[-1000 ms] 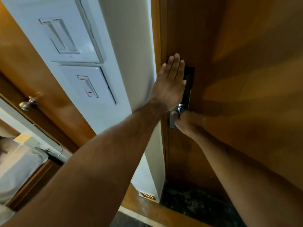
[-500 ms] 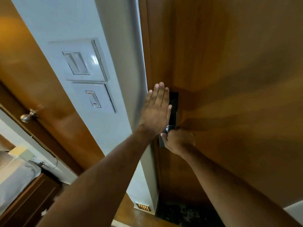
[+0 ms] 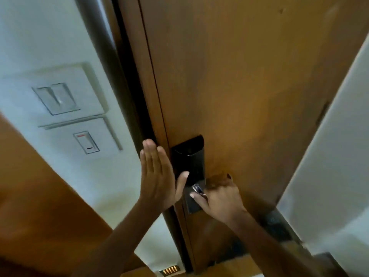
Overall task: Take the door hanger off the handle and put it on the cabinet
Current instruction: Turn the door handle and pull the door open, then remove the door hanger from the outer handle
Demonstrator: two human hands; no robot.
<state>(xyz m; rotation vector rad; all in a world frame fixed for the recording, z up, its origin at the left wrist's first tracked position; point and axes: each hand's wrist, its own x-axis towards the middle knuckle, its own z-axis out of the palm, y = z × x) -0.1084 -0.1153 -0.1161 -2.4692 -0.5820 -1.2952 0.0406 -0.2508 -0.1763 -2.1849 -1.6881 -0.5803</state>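
My right hand (image 3: 218,198) is closed around the metal door handle (image 3: 196,189) on the wooden door (image 3: 239,86). A black lock plate (image 3: 189,160) sits just above the handle. My left hand (image 3: 157,176) is flat with fingers together and straight, its palm against the door's edge beside the lock plate. A dark gap (image 3: 137,108) shows between the door edge and the frame. No door hanger is visible, and no cabinet is in view.
A white wall (image 3: 40,37) at the left carries two switch plates (image 3: 60,98), the lower switch plate (image 3: 85,141) has a red mark. Another wooden panel (image 3: 40,196) runs lower left. A white wall (image 3: 329,166) stands at the right. A small floor vent (image 3: 169,269) sits below.
The view has swung left-to-right and upward, so the door fills more of the frame. A dark gap has appeared at the door's edge. Both hands stay on the door and handle.
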